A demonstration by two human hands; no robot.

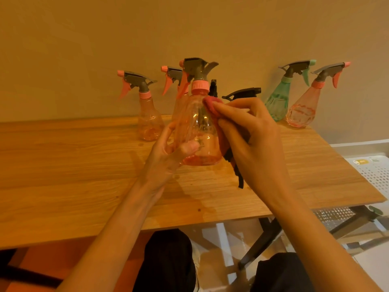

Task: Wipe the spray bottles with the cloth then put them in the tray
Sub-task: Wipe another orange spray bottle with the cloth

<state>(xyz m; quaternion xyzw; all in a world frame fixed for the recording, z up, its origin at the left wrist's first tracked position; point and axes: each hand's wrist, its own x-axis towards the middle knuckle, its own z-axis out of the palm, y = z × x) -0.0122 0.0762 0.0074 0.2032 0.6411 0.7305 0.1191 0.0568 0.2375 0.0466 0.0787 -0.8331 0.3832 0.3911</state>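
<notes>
a plain beige painted wall point(189, 28) rises behind a light brown wood-grain tabletop point(63, 175), all under warm yellowish light. beneath the tabletop's right edge run dark angled metal legs point(263, 241) and white frame bars point(227, 249). orange-brown floor point(42, 262) shows at lower left.

Bottles point(149, 114) behind; bare tabletop point(63, 165) leftward.

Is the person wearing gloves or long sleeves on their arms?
No. The left hand and right hand wear no gloves, and both forearms show no sleeves as far as the picture reaches. No rings, watch or bracelets show. The fingers have short, plain nails.
</notes>
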